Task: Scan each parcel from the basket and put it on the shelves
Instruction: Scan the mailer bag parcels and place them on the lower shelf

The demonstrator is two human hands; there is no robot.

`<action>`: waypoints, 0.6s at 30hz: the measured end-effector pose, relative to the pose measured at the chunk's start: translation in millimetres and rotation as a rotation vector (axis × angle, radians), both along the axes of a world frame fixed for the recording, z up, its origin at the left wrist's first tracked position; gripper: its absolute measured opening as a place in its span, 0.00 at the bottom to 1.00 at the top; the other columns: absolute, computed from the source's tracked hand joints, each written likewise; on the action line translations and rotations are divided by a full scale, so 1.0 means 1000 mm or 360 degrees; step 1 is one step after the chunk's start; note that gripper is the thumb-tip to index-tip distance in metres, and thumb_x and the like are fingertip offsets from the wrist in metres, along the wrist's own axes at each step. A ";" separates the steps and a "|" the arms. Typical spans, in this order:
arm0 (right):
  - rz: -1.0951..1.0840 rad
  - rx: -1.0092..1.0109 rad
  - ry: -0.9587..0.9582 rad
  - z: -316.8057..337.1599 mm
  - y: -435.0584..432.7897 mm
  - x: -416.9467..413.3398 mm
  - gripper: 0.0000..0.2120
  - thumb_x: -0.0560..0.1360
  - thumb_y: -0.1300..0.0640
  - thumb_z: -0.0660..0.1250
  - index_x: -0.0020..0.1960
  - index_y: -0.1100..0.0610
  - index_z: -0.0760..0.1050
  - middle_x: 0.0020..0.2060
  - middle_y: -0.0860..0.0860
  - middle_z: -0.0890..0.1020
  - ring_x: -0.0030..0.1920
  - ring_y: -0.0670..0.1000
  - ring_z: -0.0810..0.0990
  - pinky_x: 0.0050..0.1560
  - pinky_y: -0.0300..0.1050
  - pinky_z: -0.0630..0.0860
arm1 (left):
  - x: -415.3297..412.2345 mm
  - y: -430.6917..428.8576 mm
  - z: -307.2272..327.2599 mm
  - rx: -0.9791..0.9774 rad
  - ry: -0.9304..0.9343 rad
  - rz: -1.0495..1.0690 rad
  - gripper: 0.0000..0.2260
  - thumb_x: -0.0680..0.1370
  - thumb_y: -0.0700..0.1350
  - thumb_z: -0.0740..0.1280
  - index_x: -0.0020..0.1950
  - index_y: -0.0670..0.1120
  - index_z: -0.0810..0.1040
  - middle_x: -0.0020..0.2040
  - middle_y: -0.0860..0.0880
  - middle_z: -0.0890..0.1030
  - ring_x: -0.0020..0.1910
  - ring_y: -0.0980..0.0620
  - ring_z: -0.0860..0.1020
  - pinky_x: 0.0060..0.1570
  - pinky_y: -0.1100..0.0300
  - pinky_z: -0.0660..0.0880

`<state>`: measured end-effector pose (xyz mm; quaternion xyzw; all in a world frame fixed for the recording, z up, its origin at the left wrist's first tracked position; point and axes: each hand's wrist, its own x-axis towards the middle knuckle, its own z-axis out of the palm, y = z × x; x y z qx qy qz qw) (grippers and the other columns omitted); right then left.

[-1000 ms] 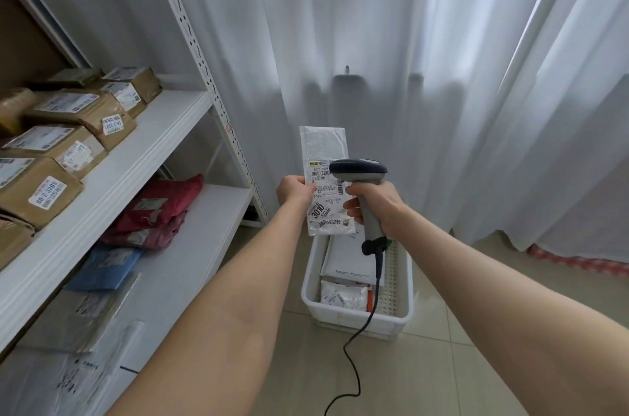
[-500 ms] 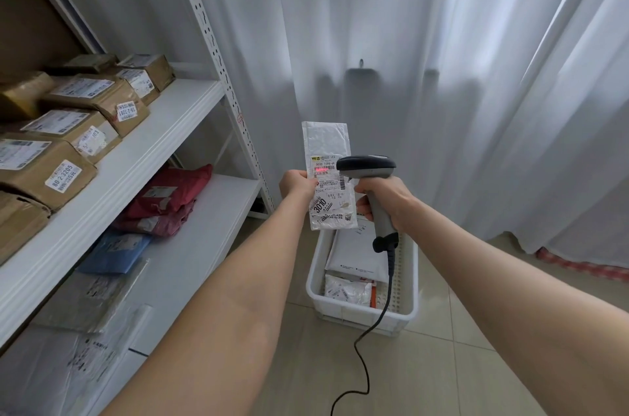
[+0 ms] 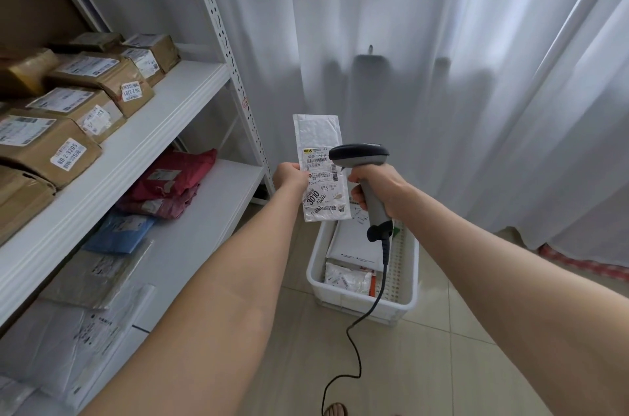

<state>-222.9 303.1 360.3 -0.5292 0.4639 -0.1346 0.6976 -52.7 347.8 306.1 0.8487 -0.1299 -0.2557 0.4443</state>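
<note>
My left hand [image 3: 290, 176] pinches the left edge of a narrow white bubble mailer [image 3: 318, 136], held upright with its printed label facing me. My right hand [image 3: 381, 184] grips the handle of a grey corded barcode scanner [image 3: 360, 156], whose head points at the label from the right, almost touching it. Below both hands a white plastic basket [image 3: 406, 299] stands on the tiled floor with several white parcels [image 3: 350, 245] inside. The white metal shelves [image 3: 163, 129] are on my left.
Brown cardboard boxes [image 3: 51, 146] line the upper shelf. Red [image 3: 170, 184], blue [image 3: 119, 231] and clear-wrapped soft parcels lie on the lower shelf, with bare shelf board toward its right end. White curtains [image 3: 442, 75] hang behind. The scanner's cable [image 3: 354, 347] trails down to the floor.
The red scan light seen on the label half a second ago is gone. The view has shifted slightly; both hands keep their hold on mailer and scanner.
</note>
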 end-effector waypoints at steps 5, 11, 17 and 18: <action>-0.0045 0.0070 -0.0095 -0.007 0.000 0.003 0.02 0.74 0.65 0.65 0.47 0.62 0.75 0.31 0.57 0.80 0.25 0.50 0.76 0.29 0.41 0.74 | 0.000 0.010 0.000 -0.0016 0.0051 0.0054 0.04 0.78 0.39 0.67 0.50 0.42 0.81 0.53 0.43 0.83 0.49 0.45 0.82 0.46 0.56 0.80; -0.0077 0.0180 -0.0108 -0.023 0.013 0.016 0.06 0.74 0.66 0.69 0.49 0.63 0.74 0.40 0.57 0.77 0.30 0.51 0.79 0.30 0.42 0.76 | 0.007 0.045 -0.004 -0.0037 0.0157 0.0119 0.09 0.79 0.39 0.64 0.56 0.42 0.81 0.55 0.42 0.83 0.52 0.44 0.82 0.53 0.49 0.80; -0.0027 0.0447 -0.0124 -0.036 0.048 0.049 0.07 0.75 0.65 0.68 0.51 0.61 0.72 0.39 0.60 0.82 0.29 0.53 0.81 0.33 0.45 0.79 | 0.025 0.108 -0.017 -0.0049 0.0222 0.0221 0.10 0.78 0.37 0.62 0.54 0.43 0.81 0.53 0.42 0.83 0.50 0.43 0.82 0.51 0.47 0.80; 0.0015 0.0473 -0.0120 -0.039 0.056 0.056 0.10 0.75 0.65 0.68 0.55 0.61 0.72 0.45 0.62 0.83 0.29 0.54 0.82 0.34 0.46 0.80 | 0.029 0.118 -0.020 -0.0049 0.0223 0.0228 0.10 0.78 0.37 0.62 0.55 0.43 0.81 0.53 0.42 0.83 0.50 0.44 0.82 0.51 0.47 0.80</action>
